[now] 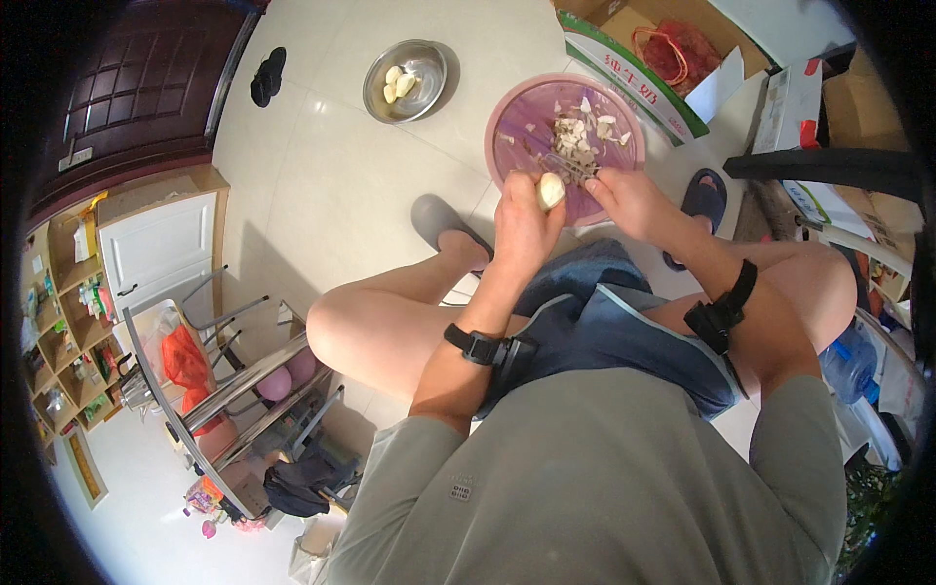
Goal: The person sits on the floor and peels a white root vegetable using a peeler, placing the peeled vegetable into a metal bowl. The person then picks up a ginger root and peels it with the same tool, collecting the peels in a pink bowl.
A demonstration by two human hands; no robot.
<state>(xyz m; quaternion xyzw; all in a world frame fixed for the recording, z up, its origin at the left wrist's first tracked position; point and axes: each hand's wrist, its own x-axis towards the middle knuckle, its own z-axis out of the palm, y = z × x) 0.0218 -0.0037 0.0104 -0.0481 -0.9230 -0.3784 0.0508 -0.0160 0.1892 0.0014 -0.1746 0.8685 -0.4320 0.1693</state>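
My left hand [525, 221] grips a pale peeled vegetable [550, 191], whose exact kind I cannot tell. Beside it on the right, my right hand [630, 203] is closed on a peeler [569, 165] with its head pointing left, towards the vegetable. Both hands are over the near part of a round pink plastic basin [494, 131], lined with purple film. Peelings [574, 137] lie heaped in the basin. On the floor farther off to the left, a round stainless steel bowl [431, 95] holds several pale peeled pieces [403, 85].
An open milk carton box [629, 80] with a red mesh bag [676, 55] stands behind the basin at right. My slippered feet [447, 223] flank the basin's near side. Black shoes [268, 77] lie near the door. A metal-framed table [241, 380] stands at left.
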